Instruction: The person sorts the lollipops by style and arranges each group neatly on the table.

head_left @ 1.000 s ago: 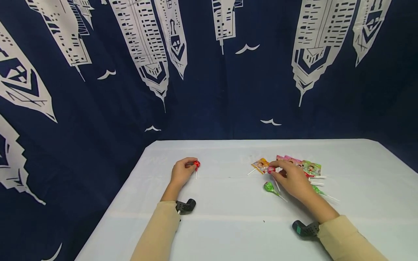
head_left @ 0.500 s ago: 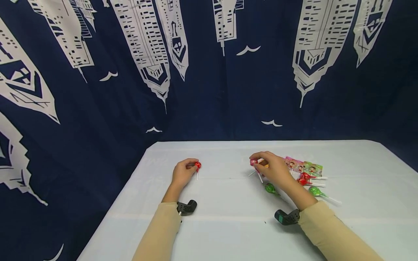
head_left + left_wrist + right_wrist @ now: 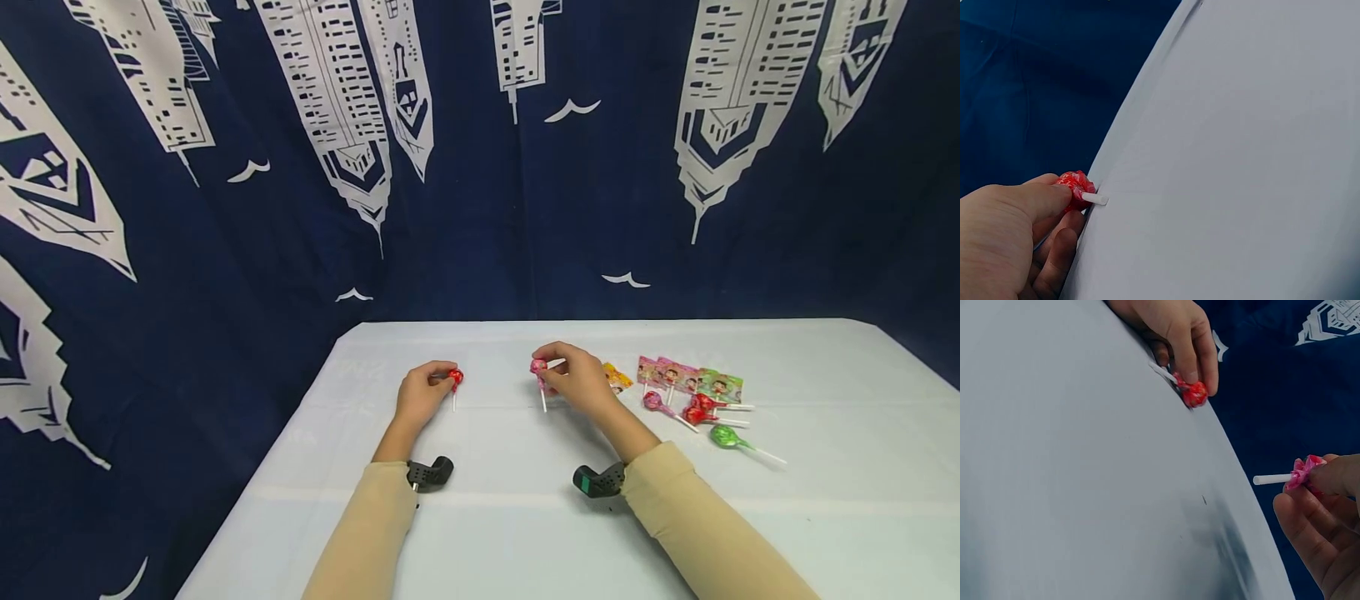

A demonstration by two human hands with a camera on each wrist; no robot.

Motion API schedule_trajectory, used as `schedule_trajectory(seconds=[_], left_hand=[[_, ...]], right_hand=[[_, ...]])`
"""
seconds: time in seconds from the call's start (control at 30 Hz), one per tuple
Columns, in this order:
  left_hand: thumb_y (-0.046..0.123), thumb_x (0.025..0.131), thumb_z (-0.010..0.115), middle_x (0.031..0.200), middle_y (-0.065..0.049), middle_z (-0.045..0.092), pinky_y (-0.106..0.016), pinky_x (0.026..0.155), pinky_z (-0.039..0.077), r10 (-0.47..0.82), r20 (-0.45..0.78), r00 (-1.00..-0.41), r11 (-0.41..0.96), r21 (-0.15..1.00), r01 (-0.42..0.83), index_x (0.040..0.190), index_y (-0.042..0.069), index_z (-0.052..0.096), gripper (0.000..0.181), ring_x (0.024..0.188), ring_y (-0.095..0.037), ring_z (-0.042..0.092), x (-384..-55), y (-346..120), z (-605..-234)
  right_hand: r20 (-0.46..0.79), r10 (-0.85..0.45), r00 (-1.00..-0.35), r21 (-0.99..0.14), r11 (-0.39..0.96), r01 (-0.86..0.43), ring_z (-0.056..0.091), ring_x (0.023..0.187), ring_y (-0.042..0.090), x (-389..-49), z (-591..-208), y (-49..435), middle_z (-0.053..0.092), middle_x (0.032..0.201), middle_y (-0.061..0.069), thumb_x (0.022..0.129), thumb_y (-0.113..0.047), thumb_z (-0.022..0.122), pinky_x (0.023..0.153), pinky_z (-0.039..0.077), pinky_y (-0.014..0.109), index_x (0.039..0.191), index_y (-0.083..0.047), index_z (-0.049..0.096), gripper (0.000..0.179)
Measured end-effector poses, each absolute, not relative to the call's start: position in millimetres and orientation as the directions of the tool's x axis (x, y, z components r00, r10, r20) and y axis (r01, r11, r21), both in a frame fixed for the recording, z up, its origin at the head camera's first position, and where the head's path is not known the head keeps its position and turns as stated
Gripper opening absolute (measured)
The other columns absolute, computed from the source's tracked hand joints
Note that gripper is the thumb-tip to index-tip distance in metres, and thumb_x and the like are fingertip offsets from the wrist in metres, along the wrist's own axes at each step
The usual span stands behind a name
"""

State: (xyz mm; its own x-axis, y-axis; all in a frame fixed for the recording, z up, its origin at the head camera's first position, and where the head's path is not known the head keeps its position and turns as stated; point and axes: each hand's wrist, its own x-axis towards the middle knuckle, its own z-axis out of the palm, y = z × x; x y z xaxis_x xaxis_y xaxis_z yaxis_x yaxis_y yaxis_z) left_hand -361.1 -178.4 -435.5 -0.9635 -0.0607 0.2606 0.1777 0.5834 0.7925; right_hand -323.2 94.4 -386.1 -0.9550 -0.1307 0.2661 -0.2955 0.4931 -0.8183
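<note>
My left hand [image 3: 422,398] pinches a red-wrapped lollipop [image 3: 456,377] by its head, the white stick pointing down, over the table's left part. In the left wrist view, thumb and fingers close on the red lollipop [image 3: 1074,184]. To the right, my right hand [image 3: 583,382] holds a pink-wrapped lollipop [image 3: 537,367] between thumb and fingertips, its stick hanging down. The right wrist view has both: the pink lollipop [image 3: 1305,474] near, the red one [image 3: 1194,394] farther off. The two lollipops are apart.
Right of my right hand lie a pink lollipop [image 3: 653,401], red lollipops [image 3: 699,407] and a green lollipop [image 3: 724,436]. Behind them are flat pink packets [image 3: 677,375], a green packet [image 3: 720,385] and a partly hidden orange packet [image 3: 617,377]. A dark blue printed curtain [image 3: 480,250] hangs behind the white table [image 3: 480,533].
My right hand has carried its pink lollipop left, away from the other sweets, toward the left hand. Its forearm now covers the nearer green lollipop. My left hand has stayed put.
</note>
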Motion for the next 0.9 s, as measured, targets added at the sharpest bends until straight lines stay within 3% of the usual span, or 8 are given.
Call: schedule_trajectory(seconds=[0.17, 0.5, 0.9], left_hand=[[0.014, 0.091, 0.071, 0.113, -0.005, 0.075, -0.028, 0.076, 0.050, -0.056, 0.264, -0.963, 0.588, 0.788, 0.182, 0.114, 0.017, 0.075, 0.024, 0.089, -0.016, 0.066, -361.1, -177.1, -436.3], [0.013, 0.091, 0.071, 0.113, -0.004, 0.075, -0.027, 0.076, 0.049, -0.064, 0.260, -0.963, 0.588, 0.790, 0.174, 0.114, 0.018, 0.075, 0.023, 0.089, -0.016, 0.065, -361.0, -178.2, -436.3], [0.015, 0.090, 0.073, 0.112, -0.004, 0.076, -0.027, 0.075, 0.050, -0.060, 0.271, -0.961, 0.577, 0.795, 0.188, 0.113, 0.017, 0.076, 0.023, 0.089, -0.016, 0.065, -363.2, -180.1, -438.7]], right_hand=[[0.242, -0.156, -0.958, -0.840, 0.461, -0.287, 0.068, 0.073, 0.013, -328.7, -394.6, 79.1, 0.070, 0.114, 0.014, 0.091, -0.004, 0.068, 0.063, 0.059, 0.032, 0.115, -0.007, 0.068, 0.024], [0.194, -0.148, -0.970, -0.891, 0.387, -0.238, 0.065, 0.074, 0.008, -338.9, -414.3, 44.9, 0.072, 0.106, 0.013, 0.088, -0.001, 0.071, 0.061, 0.058, 0.027, 0.110, -0.005, 0.070, 0.022], [0.210, -0.147, -0.966, -0.862, 0.439, -0.254, 0.068, 0.081, 0.014, -349.5, -414.2, 13.4, 0.073, 0.107, 0.009, 0.090, -0.009, 0.073, 0.064, 0.056, 0.026, 0.106, -0.010, 0.071, 0.016]])
